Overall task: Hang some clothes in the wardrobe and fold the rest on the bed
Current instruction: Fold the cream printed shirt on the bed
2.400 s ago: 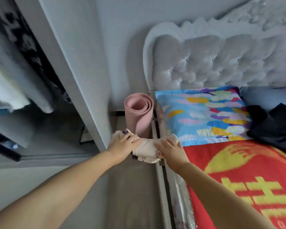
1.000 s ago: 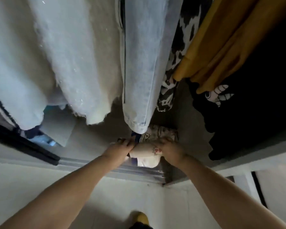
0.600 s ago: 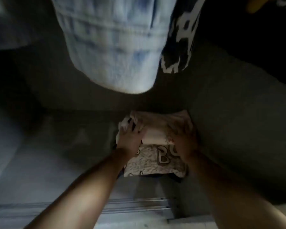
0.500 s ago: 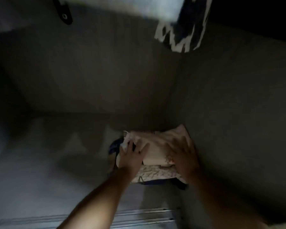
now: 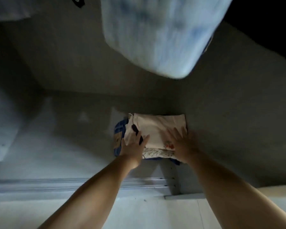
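Note:
A folded cream garment (image 5: 157, 128) lies on top of a small stack of folded clothes (image 5: 157, 153) on the dark wardrobe floor (image 5: 69, 146), against the right inner wall. My left hand (image 5: 133, 147) lies flat on the garment's left edge with fingers spread. On the garment's right part rests my right hand (image 5: 180, 142), fingers straight. A blue folded item (image 5: 118, 131) sticks out at the stack's left side.
A pale blue denim garment (image 5: 157, 33) hangs blurred just above the stack. The wardrobe's sliding-door track (image 5: 56, 183) runs across the front, with the light floor below it. Another pale hanging garment (image 5: 0, 129) sits at the far left.
I carried the folded cream garment from beside the bed into the wardrobe and set it on the stack. Both hands have loosened from gripping it and now lie flat on it.

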A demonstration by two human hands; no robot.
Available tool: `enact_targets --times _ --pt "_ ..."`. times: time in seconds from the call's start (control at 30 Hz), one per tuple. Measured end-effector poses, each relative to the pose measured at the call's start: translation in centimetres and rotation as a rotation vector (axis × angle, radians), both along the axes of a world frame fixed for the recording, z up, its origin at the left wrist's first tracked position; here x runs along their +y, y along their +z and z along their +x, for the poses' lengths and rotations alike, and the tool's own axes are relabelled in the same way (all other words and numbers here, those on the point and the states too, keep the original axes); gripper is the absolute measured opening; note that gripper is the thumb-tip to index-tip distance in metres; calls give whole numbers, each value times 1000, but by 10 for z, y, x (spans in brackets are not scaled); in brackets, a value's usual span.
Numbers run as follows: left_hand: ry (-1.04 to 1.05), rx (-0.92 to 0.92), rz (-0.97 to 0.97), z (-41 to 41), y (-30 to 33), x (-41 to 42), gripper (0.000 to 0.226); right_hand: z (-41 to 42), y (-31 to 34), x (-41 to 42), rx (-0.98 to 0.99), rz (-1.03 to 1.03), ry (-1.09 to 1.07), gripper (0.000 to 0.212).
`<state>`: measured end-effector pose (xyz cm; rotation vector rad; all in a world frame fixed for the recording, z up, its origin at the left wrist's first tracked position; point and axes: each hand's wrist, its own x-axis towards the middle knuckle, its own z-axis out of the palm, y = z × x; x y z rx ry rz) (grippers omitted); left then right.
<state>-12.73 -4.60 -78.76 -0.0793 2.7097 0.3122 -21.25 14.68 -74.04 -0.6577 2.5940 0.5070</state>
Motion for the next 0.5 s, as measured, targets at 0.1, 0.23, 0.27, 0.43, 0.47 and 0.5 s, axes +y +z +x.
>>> enact_targets --times 0.1,0.23,0.27,0.43,0.47,0.5 --pt "-22 -22 -58 36 53 6 86 34 44 -3 -38 -55 -6 69" --pt "-81 -3 -154 68 127 11 76 83 105 -13 138 -277 134 61" --pt "-84 6 -165 75 145 13 74 94 120 -14 91 -260 137 60" --pt "-34 96 -93 133 246 26 75 154 213 -11 -109 -202 31 61" --pt "-41 76 -75 143 264 27 75 165 233 -11 -113 -240 -1 61" --pt "-55 31 -60 156 284 30 75 180 253 -10 -133 -255 -27 62"
